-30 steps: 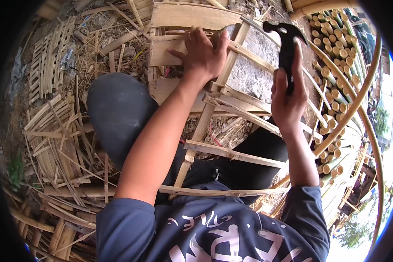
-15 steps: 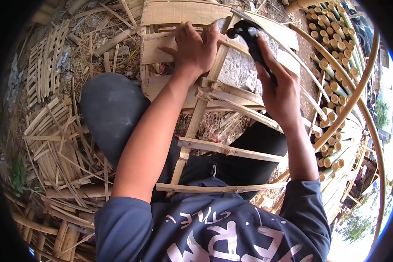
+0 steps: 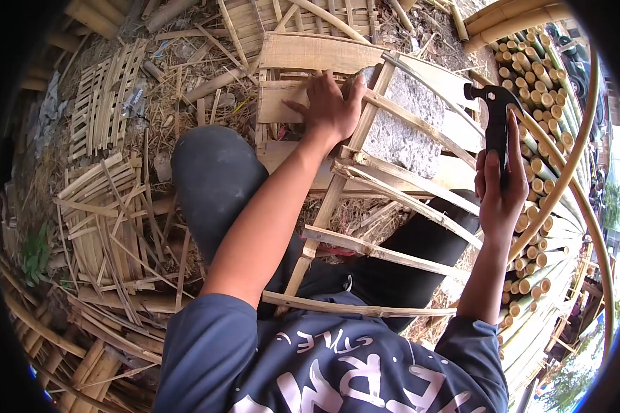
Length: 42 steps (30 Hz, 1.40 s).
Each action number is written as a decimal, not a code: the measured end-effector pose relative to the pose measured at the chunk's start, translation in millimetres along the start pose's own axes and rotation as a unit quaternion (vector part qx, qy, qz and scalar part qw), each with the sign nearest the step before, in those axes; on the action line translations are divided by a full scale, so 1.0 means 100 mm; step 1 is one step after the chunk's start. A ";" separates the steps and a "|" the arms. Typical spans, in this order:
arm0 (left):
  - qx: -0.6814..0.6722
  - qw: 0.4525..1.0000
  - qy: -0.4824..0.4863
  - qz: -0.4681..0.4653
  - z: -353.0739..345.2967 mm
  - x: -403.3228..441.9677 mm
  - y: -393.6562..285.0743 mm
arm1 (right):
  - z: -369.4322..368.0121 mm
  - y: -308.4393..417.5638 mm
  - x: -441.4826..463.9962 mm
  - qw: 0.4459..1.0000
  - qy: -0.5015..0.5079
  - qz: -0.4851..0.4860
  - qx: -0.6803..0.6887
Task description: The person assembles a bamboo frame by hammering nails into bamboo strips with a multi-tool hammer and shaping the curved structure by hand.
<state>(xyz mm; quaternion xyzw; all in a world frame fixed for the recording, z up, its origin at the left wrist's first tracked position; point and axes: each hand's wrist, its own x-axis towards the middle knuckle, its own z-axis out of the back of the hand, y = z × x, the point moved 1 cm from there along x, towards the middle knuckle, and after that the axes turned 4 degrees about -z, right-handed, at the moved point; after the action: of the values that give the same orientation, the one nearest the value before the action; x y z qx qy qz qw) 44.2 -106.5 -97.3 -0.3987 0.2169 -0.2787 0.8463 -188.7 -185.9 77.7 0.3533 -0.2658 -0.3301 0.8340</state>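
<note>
My right hand (image 3: 504, 199) grips a black claw hammer (image 3: 496, 127) by its handle, raised to the right of the work, head up, forefinger along the handle. My left hand (image 3: 334, 110) is open, fingers spread above a wooden board (image 3: 289, 100). Its thumb side lies close beside the upright of a ladder-like bamboo frame (image 3: 322, 215); whether it presses on the upright I cannot tell. Several slats run rightward from that upright, reaching across my lap. Under the frame's upper part sits a rough grey stone block (image 3: 410, 124). No nail can be made out.
Cut bamboo poles (image 3: 530, 76) are stacked at the right, with a curved pole (image 3: 565, 172) crossing in front. Split bamboo strips (image 3: 103, 227) and a slatted panel (image 3: 107, 100) lie on the littered ground at left. My bent knee (image 3: 217, 165) is beside the boards.
The hammer has swung away from the frame's upper joint, up and to the right, in my right hand. My left hand keeps its place beside the upright. The whole view has shifted slightly.
</note>
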 end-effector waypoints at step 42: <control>0.081 0.955 -0.040 -0.283 0.63 -0.23 -0.40 | 1.27 -1.00 -2.51 0.849 -0.493 -0.182 0.058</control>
<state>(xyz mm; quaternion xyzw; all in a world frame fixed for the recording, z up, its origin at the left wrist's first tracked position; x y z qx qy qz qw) 52.4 -77.6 -25.2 -0.3847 0.0377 -0.5072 0.7703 -472.1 -106.0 25.9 0.2337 -0.5920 -0.5906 0.4961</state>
